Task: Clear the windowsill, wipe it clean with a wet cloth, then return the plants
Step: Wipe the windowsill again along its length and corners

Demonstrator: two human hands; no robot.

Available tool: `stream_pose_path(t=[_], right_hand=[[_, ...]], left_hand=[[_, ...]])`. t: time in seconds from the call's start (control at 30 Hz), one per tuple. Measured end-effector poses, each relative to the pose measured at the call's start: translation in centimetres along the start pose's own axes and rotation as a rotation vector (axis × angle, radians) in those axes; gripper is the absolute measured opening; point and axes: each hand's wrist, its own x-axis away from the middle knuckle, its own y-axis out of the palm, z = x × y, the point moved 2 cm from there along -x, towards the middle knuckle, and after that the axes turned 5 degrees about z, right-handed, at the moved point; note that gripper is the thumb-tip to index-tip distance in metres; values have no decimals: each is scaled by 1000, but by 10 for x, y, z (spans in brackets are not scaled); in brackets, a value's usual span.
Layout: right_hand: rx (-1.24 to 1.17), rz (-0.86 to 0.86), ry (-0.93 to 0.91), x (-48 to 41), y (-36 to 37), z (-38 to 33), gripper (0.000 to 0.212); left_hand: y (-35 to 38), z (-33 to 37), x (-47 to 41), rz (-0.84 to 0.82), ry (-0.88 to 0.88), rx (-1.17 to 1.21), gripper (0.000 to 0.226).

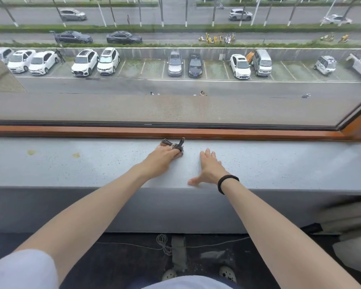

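Note:
The grey speckled windowsill (279,161) runs across the view below the window. My left hand (164,156) lies on a dark patterned cloth (178,144) near the back of the sill, fingers curled over it; the cloth's ends stick out beyond my fingertips. My right hand (207,167) rests flat on the sill beside it, fingers straight and thumb spread toward the front edge, a black band on the wrist. No plants are in view.
Two yellowish stains (32,152) (76,155) mark the sill at the left. A brown wooden window frame (92,131) borders the back. Below the sill are a dark floor, a thin cable (164,243) and my shoes. A blurred pale object (350,222) stands at the right.

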Motion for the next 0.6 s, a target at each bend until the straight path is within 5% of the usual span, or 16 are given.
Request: stream_pose_path(t=[0.2, 0.43, 0.6], right_hand=[[9, -14, 4, -1, -2, -3, 127], [-9, -11, 1, 2, -1, 0, 126], [-5, -19, 0, -2, 2, 1, 126]], left_hand=[[9, -8, 47, -75, 211, 59, 68], [-1, 9, 7, -94, 44, -16, 26], [11, 0, 63, -111, 239, -14, 62]])
